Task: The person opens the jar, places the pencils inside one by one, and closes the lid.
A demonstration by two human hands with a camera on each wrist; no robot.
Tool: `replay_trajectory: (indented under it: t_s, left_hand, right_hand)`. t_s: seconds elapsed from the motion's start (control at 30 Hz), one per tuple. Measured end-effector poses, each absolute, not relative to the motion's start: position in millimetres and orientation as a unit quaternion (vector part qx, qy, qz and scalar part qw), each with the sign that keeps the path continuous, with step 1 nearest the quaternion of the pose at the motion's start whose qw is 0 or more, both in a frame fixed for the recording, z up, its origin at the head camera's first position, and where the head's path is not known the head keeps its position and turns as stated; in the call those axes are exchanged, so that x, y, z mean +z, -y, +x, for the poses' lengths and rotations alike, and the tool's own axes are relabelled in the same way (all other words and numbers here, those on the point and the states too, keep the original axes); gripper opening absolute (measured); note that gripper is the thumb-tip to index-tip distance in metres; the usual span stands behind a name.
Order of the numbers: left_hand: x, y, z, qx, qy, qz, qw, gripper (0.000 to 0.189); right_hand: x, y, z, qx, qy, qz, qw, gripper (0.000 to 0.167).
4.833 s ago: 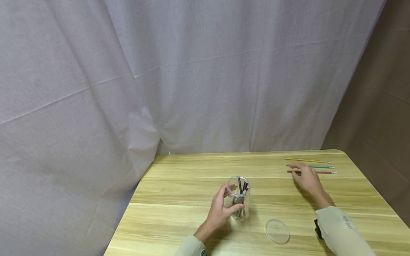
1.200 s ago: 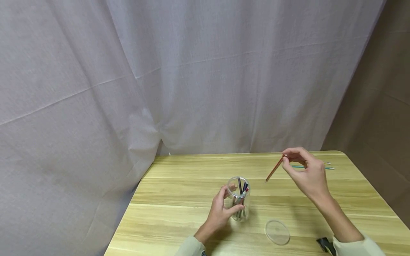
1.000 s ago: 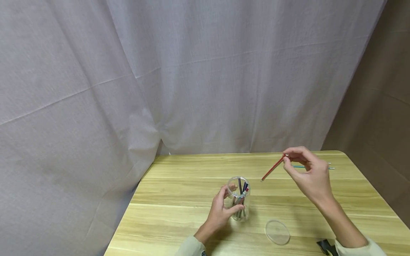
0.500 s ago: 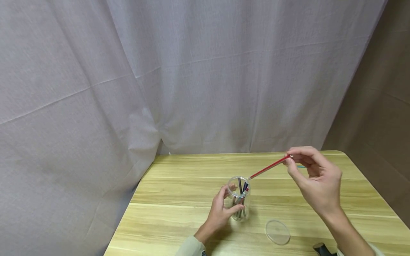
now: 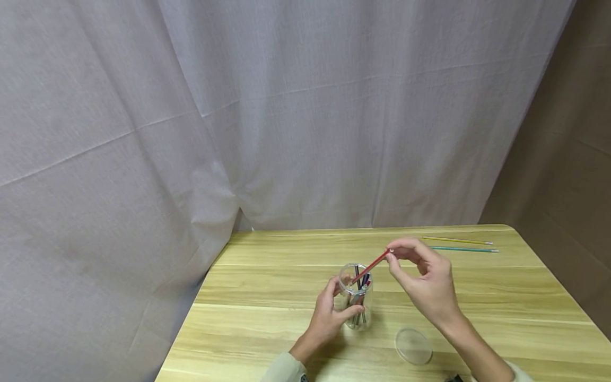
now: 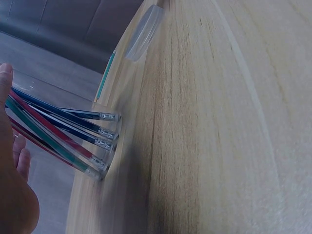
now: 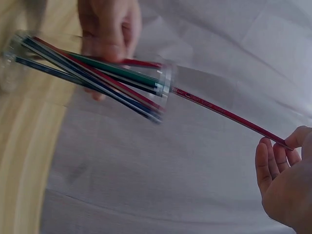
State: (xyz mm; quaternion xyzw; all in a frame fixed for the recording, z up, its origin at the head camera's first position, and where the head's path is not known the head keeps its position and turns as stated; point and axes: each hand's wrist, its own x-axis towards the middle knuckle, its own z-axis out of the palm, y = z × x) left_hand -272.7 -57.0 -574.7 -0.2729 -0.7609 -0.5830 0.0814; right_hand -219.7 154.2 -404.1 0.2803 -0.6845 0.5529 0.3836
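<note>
In the head view my left hand [image 5: 326,313] grips a clear plastic jar [image 5: 346,303] standing on the table. Several pencils, in dark blue, green and red, lean inside it; the left wrist view shows these pencils [image 6: 63,131] with their metal-banded ends at the jar's bottom. Between thumb and fingertips, my right hand [image 5: 427,281] pinches a red pencil [image 5: 371,267] by one end, slanted down to the left. Its lower tip is at the jar's mouth. The right wrist view has the red pencil [image 7: 224,113] meeting the jar's rim [image 7: 168,80].
A round clear lid [image 5: 413,346] lies on the table [image 5: 267,297], right of the jar. Farther back on the right lie a yellow pencil [image 5: 458,240] and a teal pencil [image 5: 465,249], roughly parallel. A grey curtain [image 5: 305,132] hangs behind the table.
My right hand picked the red pencil up from beside the other two and carried it left to the jar's mouth. The left hand and jar stayed in place.
</note>
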Motion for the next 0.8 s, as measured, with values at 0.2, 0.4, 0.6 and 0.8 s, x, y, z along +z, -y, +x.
replay_trajectory:
  t_s: [0.2,0.4,0.6,0.8]
  left_hand:
    - [-576,58,-273,-0.579,0.759,-0.283,0.091,0.071]
    - [-576,58,-274,-0.579,0.758,-0.285,0.09,0.072]
    - [-576,59,-273,-0.575,0.761,-0.287,0.09,0.071]
    - [-576,59,-273,-0.577,0.759,-0.29,0.08,0.071]
  right_hand:
    - [-422,-144,-226,0.521,0.715,0.278,0.374,0.038]
    - [-445,-138,-228,0.492,0.753,0.258,0.352,0.034]
    - [-463,-132,-230,0.462,0.771,0.247,0.362,0.037]
    - [-480,-129,-230,0.437,0.786,0.237,0.369,0.036]
